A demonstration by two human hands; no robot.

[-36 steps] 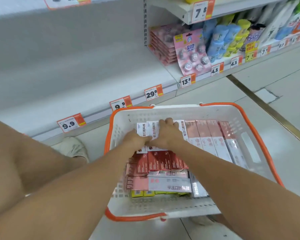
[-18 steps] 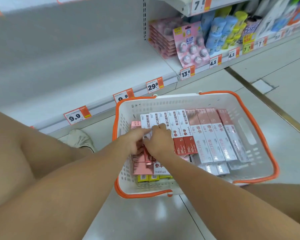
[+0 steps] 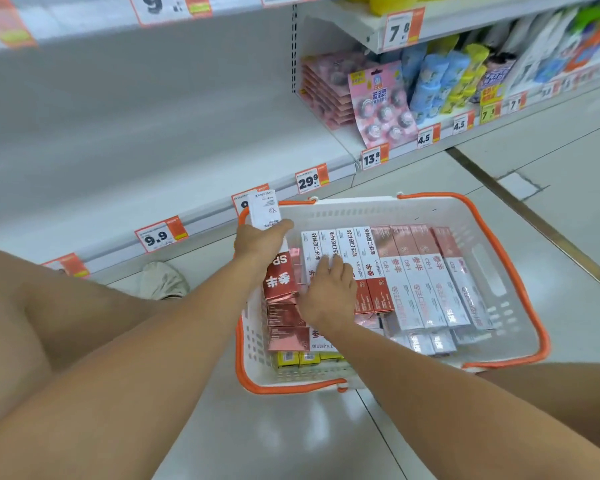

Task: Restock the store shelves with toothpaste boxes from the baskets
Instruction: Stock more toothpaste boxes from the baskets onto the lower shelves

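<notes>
A white basket with an orange rim (image 3: 520, 278) sits on the floor below the shelf and holds several toothpaste boxes (image 3: 413, 275) in white, red and pink. My left hand (image 3: 257, 240) grips one white-and-red toothpaste box (image 3: 274, 251), lifted on end over the basket's left rim. My right hand (image 3: 329, 292) lies on the row of boxes in the basket, its fingers curled on the white-and-red ones. The bottom shelf (image 3: 153, 150) to the left stands bare behind its price tags.
Price tags (image 3: 160, 233) line the shelf edge. The bay to the right holds pink packs (image 3: 381, 105) and blue and yellow packages (image 3: 437, 81). My bare knee (image 3: 49, 323) and a shoe (image 3: 163, 280) sit at the left. A dark strip (image 3: 534, 220) crosses the tiled floor.
My left hand has pulled one toothpaste box out of the basket and raised it toward the shelf. My right hand has stayed on the boxes.
</notes>
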